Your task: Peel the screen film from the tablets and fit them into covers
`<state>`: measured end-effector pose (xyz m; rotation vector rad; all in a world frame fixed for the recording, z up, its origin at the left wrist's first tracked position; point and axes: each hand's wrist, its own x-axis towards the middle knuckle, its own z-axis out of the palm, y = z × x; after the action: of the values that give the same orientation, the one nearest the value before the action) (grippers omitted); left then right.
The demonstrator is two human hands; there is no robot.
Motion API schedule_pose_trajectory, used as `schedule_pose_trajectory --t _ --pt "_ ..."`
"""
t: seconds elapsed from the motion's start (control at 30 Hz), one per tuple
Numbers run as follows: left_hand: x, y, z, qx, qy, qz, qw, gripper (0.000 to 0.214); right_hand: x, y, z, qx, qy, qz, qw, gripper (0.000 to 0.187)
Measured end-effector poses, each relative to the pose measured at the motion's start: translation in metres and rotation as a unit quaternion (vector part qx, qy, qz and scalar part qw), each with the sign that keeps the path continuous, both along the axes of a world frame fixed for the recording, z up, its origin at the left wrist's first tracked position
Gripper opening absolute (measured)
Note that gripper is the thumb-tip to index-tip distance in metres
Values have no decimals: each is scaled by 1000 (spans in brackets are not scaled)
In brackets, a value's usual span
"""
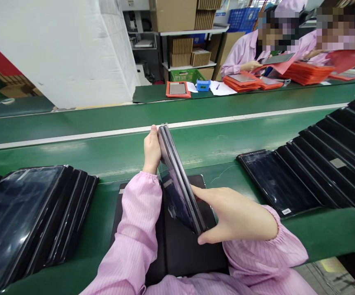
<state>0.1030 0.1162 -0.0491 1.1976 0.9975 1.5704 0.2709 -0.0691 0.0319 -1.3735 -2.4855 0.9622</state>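
Two tablets are pressed face to face and held up on edge, slanting away from me. Around their far end, my left hand is closed, with the thumb on top. My right hand grips the near end, its thumb at the lower corner and its fingers against the right side. Speaker holes show along the thin grey edges, and the left tablet's glossy screen faces left. Beneath them, an opened black folding case lies flat on the green work surface, partly covered by my sleeves.
Black tablets lean in an overlapping row on the left; another row spreads at right. Beyond a white strip, orange sleeves and a blue box lie near two people in pink. Shelves with cartons stand behind.
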Motion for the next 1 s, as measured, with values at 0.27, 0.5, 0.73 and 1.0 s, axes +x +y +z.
schedule_pose_trajectory --t 0.27,0.5,0.73,1.0 --pt "3 -6 6 7 -3 -15 1000 63 3 -3 3 -7 36 5 999 86" --pt "7 -16 16 14 -8 -56 998 62 5 -6 1 6 64 1 998 63" --pt "13 -34 30 48 2 -74 996 64 3 -7 3 50 63 -35 996 39" --pt "20 -51 43 107 -1 -98 989 63 4 -11 1 88 125 -65 986 47"
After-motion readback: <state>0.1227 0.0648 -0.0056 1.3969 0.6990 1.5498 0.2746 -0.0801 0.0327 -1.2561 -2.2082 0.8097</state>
